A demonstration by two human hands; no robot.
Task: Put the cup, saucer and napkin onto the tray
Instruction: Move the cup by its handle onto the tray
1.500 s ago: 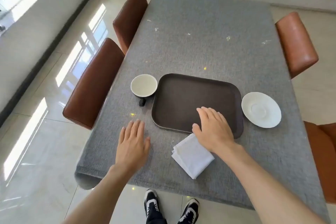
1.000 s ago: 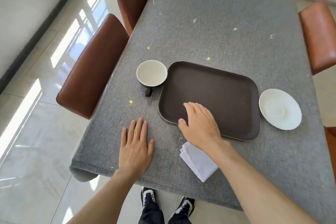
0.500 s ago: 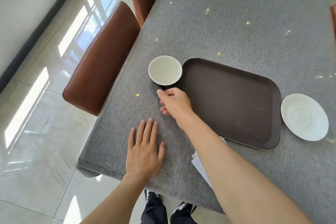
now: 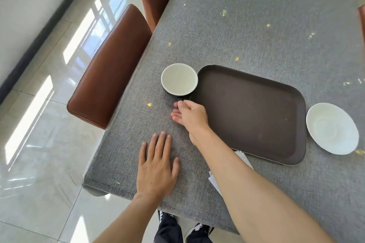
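Observation:
A dark cup [image 4: 179,82] with a pale inside stands on the grey cloth, touching the left end of the brown tray [image 4: 254,112]. My right hand [image 4: 189,115] reaches across the tray's near left corner and pinches the cup's black handle with thumb and forefinger. The cup rests on the table. A white saucer [image 4: 332,133] lies just right of the tray. The white folded napkin [image 4: 242,159] shows only as edges from under my right forearm, in front of the tray. My left hand [image 4: 158,165] lies flat on the cloth, fingers spread, holding nothing.
The grey-clothed table [image 4: 256,16] stretches far beyond the tray, with small yellow specks on it. Two brown leather chairs [image 4: 106,69] stand along its left side, another chair edge at the far right. The table's near edge runs just behind my left wrist.
My right hand has moved from the tray's near edge leftward to the cup and closed on its handle. The left hand has stayed flat. The view has shifted left.

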